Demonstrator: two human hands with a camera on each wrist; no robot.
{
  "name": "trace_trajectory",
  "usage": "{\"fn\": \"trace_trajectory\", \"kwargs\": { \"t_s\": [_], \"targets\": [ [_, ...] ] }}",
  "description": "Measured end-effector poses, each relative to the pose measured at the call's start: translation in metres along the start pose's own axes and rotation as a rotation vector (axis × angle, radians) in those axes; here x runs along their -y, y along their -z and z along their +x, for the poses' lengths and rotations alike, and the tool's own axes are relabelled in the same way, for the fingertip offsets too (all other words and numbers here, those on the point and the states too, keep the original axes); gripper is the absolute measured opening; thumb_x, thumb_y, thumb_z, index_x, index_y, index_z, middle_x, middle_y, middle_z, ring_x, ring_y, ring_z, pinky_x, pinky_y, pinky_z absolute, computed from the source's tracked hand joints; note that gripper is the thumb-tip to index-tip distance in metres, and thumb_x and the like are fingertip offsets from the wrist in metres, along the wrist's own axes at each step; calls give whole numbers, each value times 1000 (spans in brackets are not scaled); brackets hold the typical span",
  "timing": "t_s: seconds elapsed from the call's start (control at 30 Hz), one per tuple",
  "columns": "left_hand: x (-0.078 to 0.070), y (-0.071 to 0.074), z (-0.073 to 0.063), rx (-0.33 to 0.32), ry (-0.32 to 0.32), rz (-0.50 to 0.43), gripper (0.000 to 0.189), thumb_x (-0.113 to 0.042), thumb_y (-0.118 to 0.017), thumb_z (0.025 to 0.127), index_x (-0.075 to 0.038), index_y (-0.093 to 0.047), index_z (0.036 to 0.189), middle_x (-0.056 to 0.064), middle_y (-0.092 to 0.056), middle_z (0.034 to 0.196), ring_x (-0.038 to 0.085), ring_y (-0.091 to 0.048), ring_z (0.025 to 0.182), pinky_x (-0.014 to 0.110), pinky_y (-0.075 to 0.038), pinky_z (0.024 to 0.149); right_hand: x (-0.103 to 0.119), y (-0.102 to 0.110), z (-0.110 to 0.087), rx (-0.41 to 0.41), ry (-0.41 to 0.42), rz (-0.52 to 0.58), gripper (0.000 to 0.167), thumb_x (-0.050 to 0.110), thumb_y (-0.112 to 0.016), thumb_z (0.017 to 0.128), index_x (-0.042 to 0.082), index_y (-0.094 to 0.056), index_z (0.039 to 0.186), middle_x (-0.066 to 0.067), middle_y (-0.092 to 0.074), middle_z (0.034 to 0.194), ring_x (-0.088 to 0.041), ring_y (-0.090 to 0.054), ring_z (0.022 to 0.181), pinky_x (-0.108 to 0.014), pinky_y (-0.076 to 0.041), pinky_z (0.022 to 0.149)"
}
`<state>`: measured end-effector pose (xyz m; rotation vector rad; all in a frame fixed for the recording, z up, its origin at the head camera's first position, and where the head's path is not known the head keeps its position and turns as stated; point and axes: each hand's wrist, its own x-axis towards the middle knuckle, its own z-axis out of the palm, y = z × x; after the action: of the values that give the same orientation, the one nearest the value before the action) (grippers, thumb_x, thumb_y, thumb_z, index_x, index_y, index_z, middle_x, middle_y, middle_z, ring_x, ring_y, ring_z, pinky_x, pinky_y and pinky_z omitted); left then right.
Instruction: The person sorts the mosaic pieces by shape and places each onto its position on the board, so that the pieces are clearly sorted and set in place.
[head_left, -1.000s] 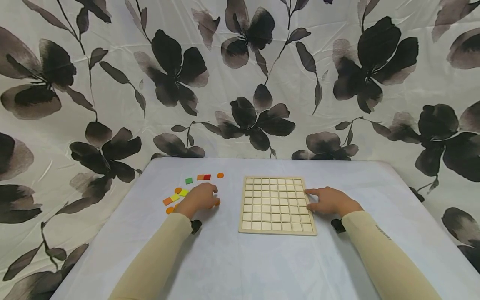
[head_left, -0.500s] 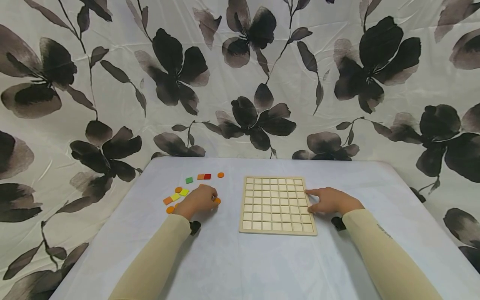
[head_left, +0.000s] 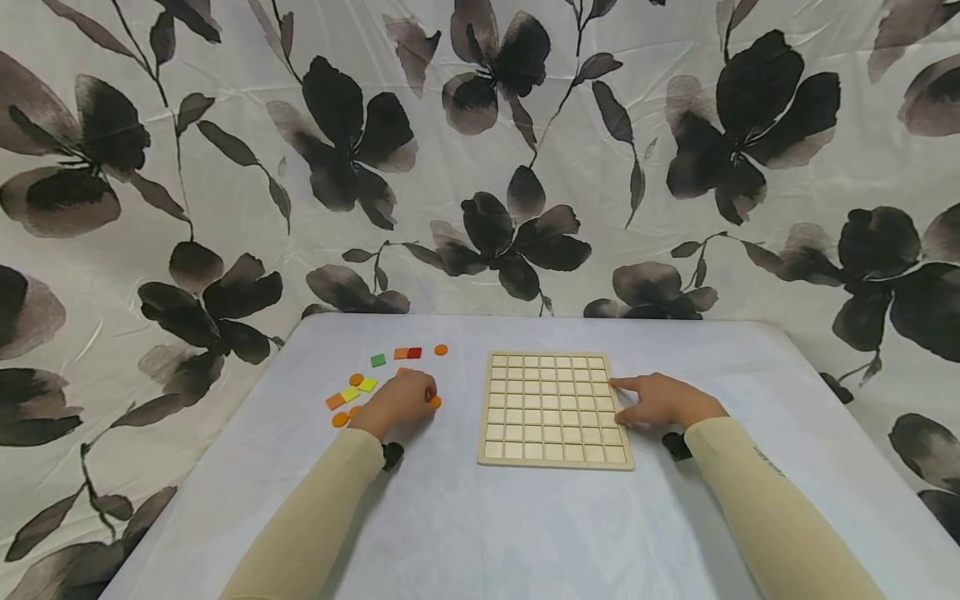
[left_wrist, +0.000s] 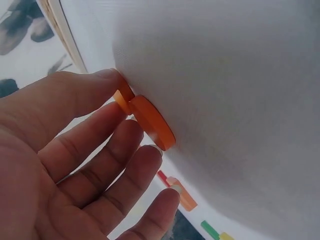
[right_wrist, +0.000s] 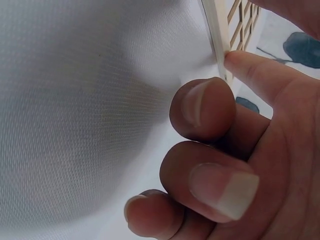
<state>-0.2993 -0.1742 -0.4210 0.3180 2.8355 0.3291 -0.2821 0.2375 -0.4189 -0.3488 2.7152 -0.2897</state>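
My left hand (head_left: 401, 398) is low over the table, left of the wooden grid board (head_left: 555, 408). Its thumb and index finger pinch an orange piece (left_wrist: 125, 92), mostly hidden by the fingertips. A second orange disc (left_wrist: 152, 122) touches that piece, close to the other fingertips. My right hand (head_left: 667, 402) is at the board's right side, index fingertip and thumb touching its edge. In the right wrist view the remaining fingers (right_wrist: 205, 185) are bent and hold nothing.
Around the left hand lie orange discs (head_left: 340, 419), yellow squares (head_left: 350, 393), a green square (head_left: 378, 361), an orange square (head_left: 334, 402) and a red square (head_left: 414, 353). Another orange disc (head_left: 441, 350) lies farther back. A floral cloth (head_left: 487, 225) hangs behind the white table (head_left: 525, 533).
The left thumb and index finger have closed together on an orange piece. The right hand and the board have stayed in place.
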Motion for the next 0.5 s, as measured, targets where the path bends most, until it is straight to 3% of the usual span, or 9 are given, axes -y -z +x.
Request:
{"fn": "trace_trajectory", "kwargs": {
  "t_s": [0.23,0.5],
  "targets": [
    [1,-2,4,-8,9,15,19,-20,-68,87,-9,-65,102,1,-63,90,17,-54,78,32,-49,74,0,0,-1,-2,-9,3,77,47,-66,83,18,-38,149,-26,-47,143,-48,-40,134,-62,-37,102],
    [-8,-1,7,-41,8,-52,22,-19,-70,85,-7,-66,102,3,-62,88,19,-55,79,32,-50,77,0,-1,-1,0,-5,0,76,46,-65,84,18,-38,150,-26,-48,142,-48,-40,134,-61,-37,102]
  ]
}}
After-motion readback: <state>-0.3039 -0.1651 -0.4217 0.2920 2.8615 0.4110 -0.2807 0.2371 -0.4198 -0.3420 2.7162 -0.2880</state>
